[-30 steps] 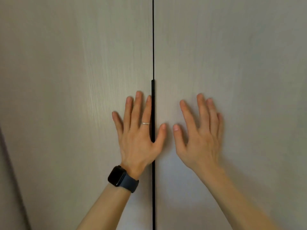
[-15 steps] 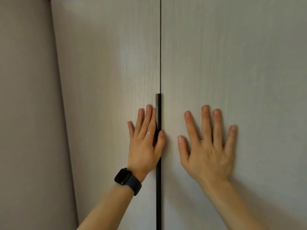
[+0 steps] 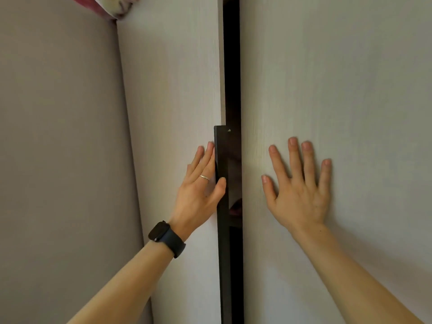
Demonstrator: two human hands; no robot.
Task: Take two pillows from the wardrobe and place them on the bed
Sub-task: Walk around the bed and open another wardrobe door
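The wardrobe's pale wood left door (image 3: 168,90) stands slightly ajar, leaving a narrow dark gap (image 3: 231,66) beside the right door (image 3: 339,78). My left hand (image 3: 198,190), with a ring and a black watch, lies on the left door's edge. Its fingers are on the front and its thumb is hooked round the long dark handle strip (image 3: 223,253). My right hand (image 3: 301,190) rests flat on the right door with its fingers spread. No pillow can be made out; only a small reddish shape (image 3: 235,206) shows inside the gap.
A plain grey wall (image 3: 58,160) runs down the left side, close to the left door. A bit of red, white and yellow fabric (image 3: 102,5) shows at the top left, above the door.
The left door has swung out from shut to slightly ajar, opening a dark gap. My left thumb has wrapped round the handle. My right hand stays flat on the right door.
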